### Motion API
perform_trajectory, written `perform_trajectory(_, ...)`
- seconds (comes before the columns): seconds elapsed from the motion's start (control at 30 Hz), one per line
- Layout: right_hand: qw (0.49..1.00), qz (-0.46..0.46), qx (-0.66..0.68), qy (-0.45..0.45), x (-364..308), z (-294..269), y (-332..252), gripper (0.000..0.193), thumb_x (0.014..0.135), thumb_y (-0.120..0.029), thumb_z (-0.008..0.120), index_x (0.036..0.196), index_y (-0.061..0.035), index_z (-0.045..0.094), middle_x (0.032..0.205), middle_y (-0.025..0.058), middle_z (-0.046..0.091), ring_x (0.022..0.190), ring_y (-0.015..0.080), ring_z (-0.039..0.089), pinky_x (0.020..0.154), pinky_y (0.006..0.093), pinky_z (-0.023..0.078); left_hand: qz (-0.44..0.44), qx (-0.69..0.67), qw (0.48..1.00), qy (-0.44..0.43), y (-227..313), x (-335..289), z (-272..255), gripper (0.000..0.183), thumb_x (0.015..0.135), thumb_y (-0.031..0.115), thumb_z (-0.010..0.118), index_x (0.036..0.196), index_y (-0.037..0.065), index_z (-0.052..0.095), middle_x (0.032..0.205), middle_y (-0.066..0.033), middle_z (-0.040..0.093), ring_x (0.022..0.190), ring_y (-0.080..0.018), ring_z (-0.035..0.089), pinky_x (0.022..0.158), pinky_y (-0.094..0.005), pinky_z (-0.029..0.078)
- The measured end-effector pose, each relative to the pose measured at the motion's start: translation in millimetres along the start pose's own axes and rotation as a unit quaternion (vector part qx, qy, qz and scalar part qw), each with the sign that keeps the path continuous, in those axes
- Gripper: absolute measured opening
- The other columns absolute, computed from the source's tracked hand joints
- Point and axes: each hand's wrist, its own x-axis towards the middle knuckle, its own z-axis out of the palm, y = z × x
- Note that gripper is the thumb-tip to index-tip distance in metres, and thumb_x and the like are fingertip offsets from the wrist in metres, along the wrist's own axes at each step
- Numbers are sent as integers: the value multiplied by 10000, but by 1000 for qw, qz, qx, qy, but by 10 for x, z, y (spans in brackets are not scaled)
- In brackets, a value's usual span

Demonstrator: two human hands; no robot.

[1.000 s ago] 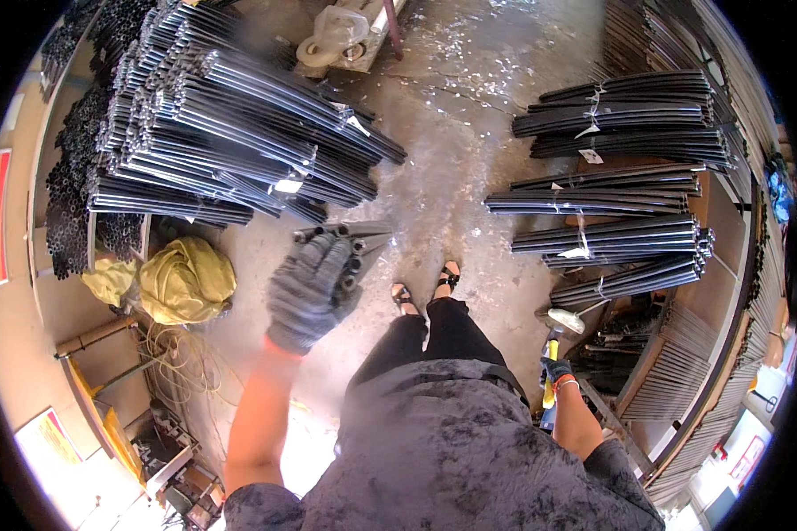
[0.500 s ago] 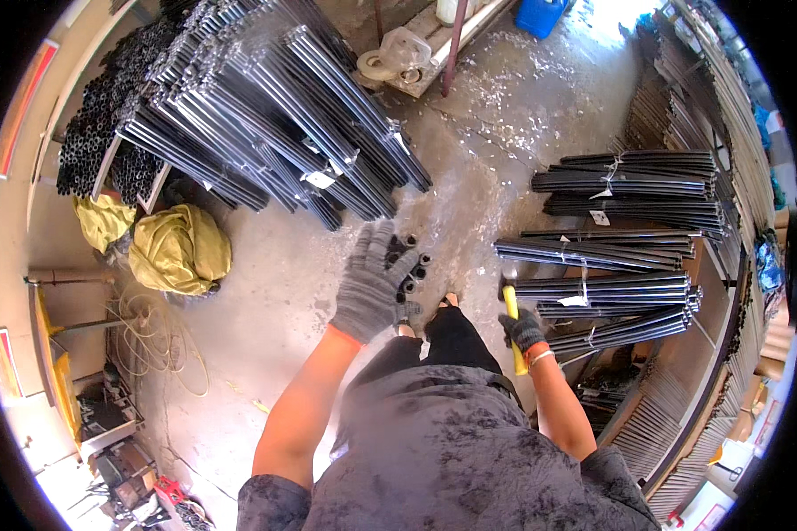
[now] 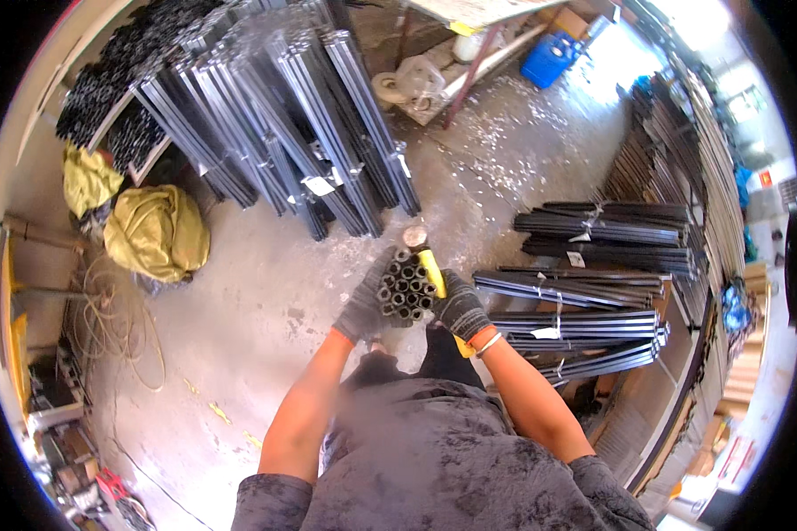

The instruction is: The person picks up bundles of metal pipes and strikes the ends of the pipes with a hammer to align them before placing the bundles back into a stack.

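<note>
Underfoot, below the held tubes [image 3: 407, 286], flecked grey floor [image 3: 266, 283] between dark bundles [image 3: 602, 327].

Free room over the floor [image 3: 248, 345] left of the left grip [image 3: 363, 305], but rod bundles [image 3: 584, 332] rightward.

Left hand [image 3: 364, 301] near right hand [image 3: 460, 306]

My left glove [image 3: 361, 305] and right glove [image 3: 461, 307] are dark grey. Between my fingers [image 3: 452, 286] the tubes [image 3: 405, 288] are black with paler rims, and the hammer handle [image 3: 431, 273] in my right fingers is yellow. Well left of my fingers, the sack [image 3: 158, 232] is olive-yellow.
</note>
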Motion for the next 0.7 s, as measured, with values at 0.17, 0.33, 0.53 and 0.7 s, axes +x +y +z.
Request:
perform_trajectory(0.17,993,69,86,-35,143,-144,-226,367,787,-155,667,1093,-4,531,826,185,614,719,326,603,653,397,486,267,454,850,5,76,-103,446,694,826,122,633,1417,124,269,1381,-54,438,1145,-230,535,924,-412,499)
perform_trajectory(0.33,997,-5,64,-42,262,-109,-30,364,799,-154,662,1098,-6,517,817,163,609,705,280,601,644,376,491,201,274,934,112,-35,188,-152,732,710,232,752,1333,83,399,1313,-68,500,1159,-217,523,923,-392,484)
perform_trajectory(0.53,979,49,188,-61,442,-459,-141,447,789,-110,679,1171,-28,461,825,136,598,665,200,575,601,339,483,197,172,964,46,191,174,352,523,895,343,492,1322,45,443,1351,-135,470,1227,-303,467,1035,-430,382)
perform_trajectory(0.7,935,-64,348,22,282,-1300,-842,398,816,9,623,1179,-37,467,808,43,561,613,108,533,515,244,457,142,-48,988,-46,423,269,531,437,932,217,400,1300,-13,451,1284,-152,538,1160,-301,537,1004,-432,430)
